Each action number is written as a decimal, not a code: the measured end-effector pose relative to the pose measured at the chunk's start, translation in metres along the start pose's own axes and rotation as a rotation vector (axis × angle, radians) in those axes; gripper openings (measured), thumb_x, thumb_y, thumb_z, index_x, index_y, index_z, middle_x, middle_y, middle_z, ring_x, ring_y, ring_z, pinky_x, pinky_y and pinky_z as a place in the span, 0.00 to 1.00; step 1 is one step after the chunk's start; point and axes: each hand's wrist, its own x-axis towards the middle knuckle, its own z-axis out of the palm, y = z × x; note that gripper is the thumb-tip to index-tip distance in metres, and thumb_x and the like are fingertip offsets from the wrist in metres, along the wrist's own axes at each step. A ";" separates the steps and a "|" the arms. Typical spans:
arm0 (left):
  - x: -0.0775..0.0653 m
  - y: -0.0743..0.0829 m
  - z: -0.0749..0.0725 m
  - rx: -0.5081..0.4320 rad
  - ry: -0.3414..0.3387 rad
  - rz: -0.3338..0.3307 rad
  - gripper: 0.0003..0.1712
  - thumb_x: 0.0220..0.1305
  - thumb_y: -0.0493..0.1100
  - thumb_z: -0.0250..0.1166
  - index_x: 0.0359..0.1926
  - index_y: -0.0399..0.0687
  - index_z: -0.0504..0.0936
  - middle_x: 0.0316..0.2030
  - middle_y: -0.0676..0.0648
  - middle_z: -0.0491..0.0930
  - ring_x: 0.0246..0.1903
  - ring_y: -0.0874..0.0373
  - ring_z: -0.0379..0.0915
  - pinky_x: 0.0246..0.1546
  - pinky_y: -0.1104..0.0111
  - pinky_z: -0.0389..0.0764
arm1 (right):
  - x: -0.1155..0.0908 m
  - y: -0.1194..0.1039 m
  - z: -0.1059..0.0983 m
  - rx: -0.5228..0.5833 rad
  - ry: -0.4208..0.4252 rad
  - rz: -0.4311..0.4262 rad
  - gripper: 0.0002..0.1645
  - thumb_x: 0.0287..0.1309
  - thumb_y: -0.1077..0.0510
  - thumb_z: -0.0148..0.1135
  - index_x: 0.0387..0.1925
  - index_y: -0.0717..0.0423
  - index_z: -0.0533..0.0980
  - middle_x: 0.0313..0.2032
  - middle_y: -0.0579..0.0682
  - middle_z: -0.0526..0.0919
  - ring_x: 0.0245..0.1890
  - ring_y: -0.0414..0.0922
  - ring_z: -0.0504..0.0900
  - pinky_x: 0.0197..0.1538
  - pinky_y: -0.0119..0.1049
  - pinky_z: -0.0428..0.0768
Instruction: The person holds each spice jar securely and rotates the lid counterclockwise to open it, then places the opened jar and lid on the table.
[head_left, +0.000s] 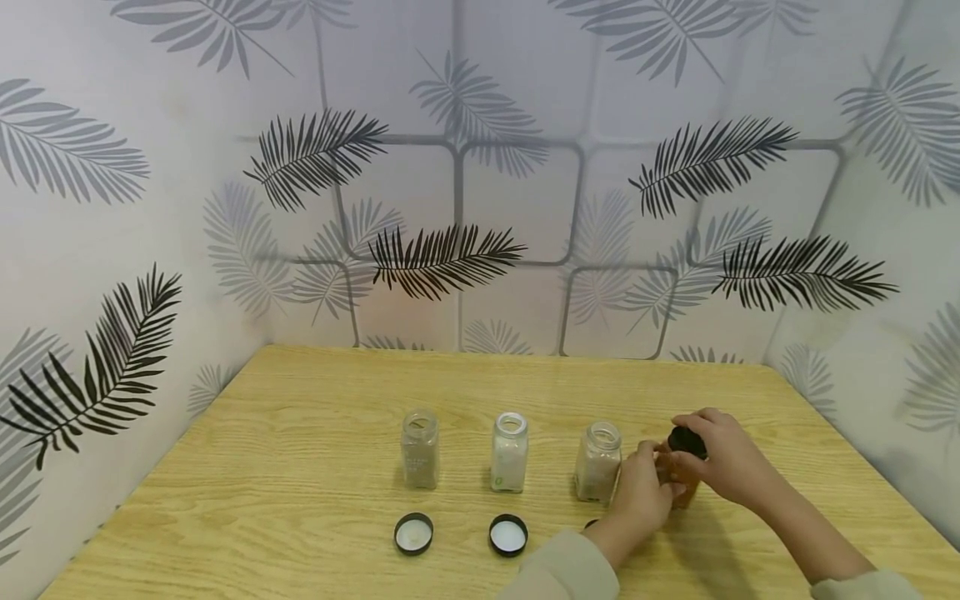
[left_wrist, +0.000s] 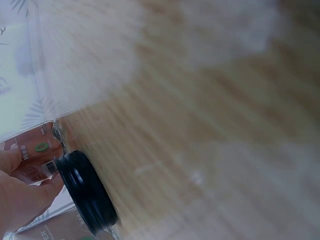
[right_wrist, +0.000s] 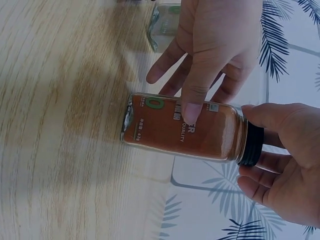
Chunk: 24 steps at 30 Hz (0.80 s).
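Note:
A square glass jar of reddish-brown powder point(right_wrist: 165, 130) stands at the right of the row, topped by a black lid point(right_wrist: 252, 145). My left hand point(head_left: 641, 493) grips the jar's body, its thumb lying across the printed label in the right wrist view. From above, my right hand point(head_left: 723, 458) holds the black lid between thumb and fingers. Just left of my left hand is a lidless jar of pale powder point(head_left: 598, 467). Another black lid point(left_wrist: 85, 192) appears close up in the left wrist view; in the head view my left wrist mostly hides it.
Further left on the wooden table point(head_left: 300, 467) stand two more lidless jars, one with white powder point(head_left: 509, 458) and one with greyish-beige powder point(head_left: 420, 458). Black lids lie upturned before them, a left one point(head_left: 413, 533) and a middle one point(head_left: 508, 535). Leaf-patterned wall covering point(head_left: 517, 308) surrounds the table.

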 end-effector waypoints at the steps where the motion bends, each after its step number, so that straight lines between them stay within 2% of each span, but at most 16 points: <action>1: 0.000 0.000 0.000 -0.004 -0.002 0.000 0.21 0.55 0.36 0.66 0.51 0.46 0.72 0.43 0.49 0.79 0.41 0.65 0.78 0.35 0.79 0.77 | 0.000 0.000 0.000 0.005 -0.002 -0.003 0.24 0.47 0.63 0.68 0.47 0.71 0.75 0.40 0.65 0.76 0.40 0.60 0.76 0.39 0.52 0.78; 8: -0.001 0.001 -0.001 -0.001 0.002 0.005 0.23 0.55 0.37 0.67 0.52 0.44 0.72 0.43 0.48 0.80 0.42 0.65 0.78 0.37 0.79 0.78 | -0.001 -0.003 -0.001 0.031 0.005 -0.005 0.25 0.48 0.63 0.68 0.49 0.70 0.74 0.42 0.67 0.76 0.41 0.62 0.76 0.38 0.53 0.78; 12: -0.001 0.000 -0.001 -0.021 -0.012 -0.019 0.26 0.54 0.38 0.67 0.55 0.43 0.71 0.46 0.48 0.80 0.44 0.65 0.78 0.41 0.78 0.78 | -0.001 -0.005 0.002 -0.027 0.018 0.045 0.28 0.52 0.55 0.67 0.50 0.70 0.73 0.42 0.68 0.76 0.40 0.62 0.75 0.37 0.53 0.78; 16: -0.001 0.000 0.000 -0.039 -0.030 -0.043 0.28 0.55 0.39 0.66 0.58 0.43 0.69 0.48 0.48 0.79 0.45 0.65 0.78 0.42 0.77 0.78 | -0.001 -0.004 0.005 -0.083 0.035 0.079 0.28 0.52 0.51 0.66 0.47 0.70 0.74 0.38 0.65 0.77 0.35 0.58 0.76 0.32 0.48 0.77; 21: -0.001 0.000 0.000 -0.026 -0.020 -0.030 0.28 0.55 0.39 0.66 0.57 0.43 0.70 0.47 0.48 0.79 0.44 0.65 0.78 0.41 0.78 0.78 | -0.002 -0.004 0.006 -0.070 0.040 0.077 0.26 0.52 0.54 0.66 0.47 0.70 0.74 0.37 0.63 0.77 0.34 0.55 0.76 0.31 0.47 0.77; 24: 0.000 -0.001 0.000 0.014 0.006 0.000 0.26 0.54 0.39 0.67 0.55 0.43 0.71 0.45 0.48 0.80 0.43 0.65 0.77 0.40 0.78 0.78 | -0.001 -0.003 0.006 -0.045 0.035 0.061 0.26 0.51 0.56 0.67 0.47 0.71 0.74 0.37 0.63 0.76 0.34 0.55 0.75 0.31 0.46 0.77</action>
